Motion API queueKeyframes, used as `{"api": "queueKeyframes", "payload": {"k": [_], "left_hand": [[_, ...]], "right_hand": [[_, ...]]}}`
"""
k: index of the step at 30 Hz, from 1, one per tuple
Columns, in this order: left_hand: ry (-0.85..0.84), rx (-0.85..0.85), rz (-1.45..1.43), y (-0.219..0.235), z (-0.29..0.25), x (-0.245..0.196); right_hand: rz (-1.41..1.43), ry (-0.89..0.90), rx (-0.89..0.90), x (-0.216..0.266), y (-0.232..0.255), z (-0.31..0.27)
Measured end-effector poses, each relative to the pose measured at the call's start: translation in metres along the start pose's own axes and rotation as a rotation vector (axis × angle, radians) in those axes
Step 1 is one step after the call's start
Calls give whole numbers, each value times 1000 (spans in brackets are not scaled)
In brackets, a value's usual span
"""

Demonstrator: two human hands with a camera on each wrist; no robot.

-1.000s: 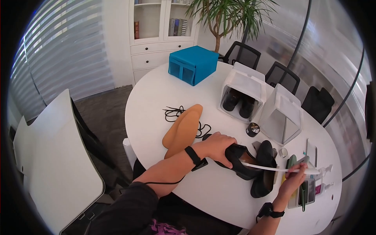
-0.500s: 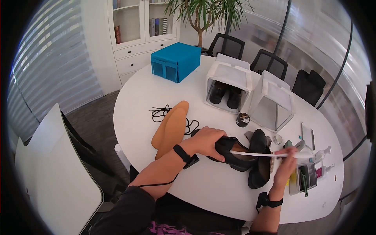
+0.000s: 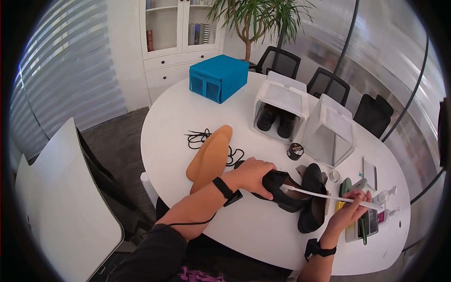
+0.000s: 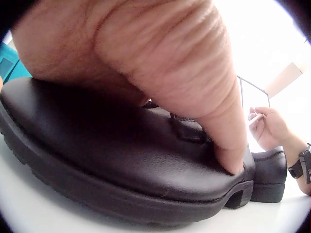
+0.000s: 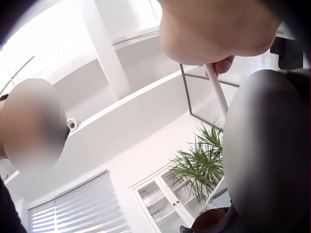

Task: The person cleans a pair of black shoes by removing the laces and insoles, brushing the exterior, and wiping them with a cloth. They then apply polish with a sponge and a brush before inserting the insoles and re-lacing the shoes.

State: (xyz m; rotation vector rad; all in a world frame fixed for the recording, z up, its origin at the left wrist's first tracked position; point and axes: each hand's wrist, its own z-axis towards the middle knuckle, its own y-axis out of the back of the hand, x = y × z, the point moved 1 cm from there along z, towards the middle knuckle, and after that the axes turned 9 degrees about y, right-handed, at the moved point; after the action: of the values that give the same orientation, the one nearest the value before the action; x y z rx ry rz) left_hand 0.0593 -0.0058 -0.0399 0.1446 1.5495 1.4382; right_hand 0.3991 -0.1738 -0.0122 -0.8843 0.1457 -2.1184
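Observation:
My left hand (image 3: 253,177) grips the front of a black leather shoe (image 3: 292,204), its thumb pressing the side of the upper in the left wrist view. Between the fingers of my right hand (image 3: 348,214) is a long white-handled brush (image 3: 324,195). Its pale bristled end reaches inside the shoe's opening, toward the toe. Just beyond lies the other black shoe (image 3: 309,222), overlapped by the held shoe. In the right wrist view, the white handle (image 5: 218,92) sticks out below the hand.
Tan insoles (image 3: 206,162) and black laces (image 3: 197,136) lie left of the shoes. Behind are a blue box (image 3: 218,77), a white box (image 3: 282,98) holding dark shoes, another white box (image 3: 331,129) and a round black tin (image 3: 295,151). A caddy (image 3: 371,225) and bottles (image 3: 386,195) stand right.
My right hand has turned, and the brush handle has swung away and then back toward me, its bristled end staying in the shoe. The left hand keeps its grip. The head view has shifted slightly.

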Motion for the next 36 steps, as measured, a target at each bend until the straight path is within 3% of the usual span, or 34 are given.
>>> {"api": "queueKeyframes", "payload": {"k": [2,3,6,7,8,10,11,13,16,18,22,23,25,26,28,30,32,34,35,36], "left_hand": [[10,2,-5,1,0,0],[16,8,-12,0,-1,-1],[6,-4,-9,-2,0,1],[8,-9,-8,-2,0,1],[10,-3,-6,-1,0,0],[14,-3,-3,0,0,0],[15,4,-6,-1,0,0],[18,9,-9,-1,0,0],[14,6,3,-1,1,1],[-11,-6,3,-1,0,1],[-10,-25,1,-4,0,3],[-9,-28,-5,-4,0,4],[-6,-27,-10,-5,0,4],[-3,-25,-15,-5,0,4],[0,-17,-18,-3,0,4],[-4,-15,-6,-3,0,3],[2,-13,0,-1,0,2],[4,-3,7,0,0,1],[7,-3,0,0,-1,0],[10,-2,-6,0,-1,0]], "right_hand": [[9,-226,411,16,-19,-10],[-91,-255,613,24,-32,-15],[-118,-269,736,19,-24,-20],[-157,-242,582,20,-23,-16],[-152,-239,588,19,-24,-13],[-87,-80,35,15,-19,1],[-154,1,-47,15,-17,8],[-72,-14,-3,1,10,14],[-35,-129,50,-4,9,6],[-104,-405,149,-4,-7,-2],[117,-474,574,-1,-27,-22],[118,-475,580,1,-28,-23],[0,-325,806,8,-27,-23],[0,-327,805,11,-27,-21],[-16,-314,466,14,-24,-13],[-171,-168,170,3,-5,1],[-249,-128,157,-1,13,11],[-252,-245,316,-6,6,4],[-175,-240,515,1,-11,-5],[33,-375,596,3,-23,-17]]}}
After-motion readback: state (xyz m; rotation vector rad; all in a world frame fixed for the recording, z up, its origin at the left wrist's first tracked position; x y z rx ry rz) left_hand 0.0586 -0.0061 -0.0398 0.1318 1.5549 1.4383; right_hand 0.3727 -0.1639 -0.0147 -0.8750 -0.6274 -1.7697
